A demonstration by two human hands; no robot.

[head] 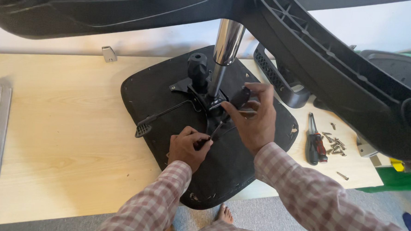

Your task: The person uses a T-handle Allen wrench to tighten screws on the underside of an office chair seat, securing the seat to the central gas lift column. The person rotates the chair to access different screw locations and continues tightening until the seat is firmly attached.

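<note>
Hands (188,147) closed on seat mechanism (206,99)

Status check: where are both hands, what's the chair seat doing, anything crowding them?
Left hand gripping a small tool. Right hand on the black mechanism. Seat upside down on table. Chair base overhangs; screws at right.

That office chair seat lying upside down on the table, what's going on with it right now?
A person in a checked shirt works on the upturned chair seat lying on a wooden table. The left hand holds a thin tool against the black mechanism at the foot of the chrome column; the right hand grips a black part beside it. A screwdriver and loose screws lie to the right.
</note>
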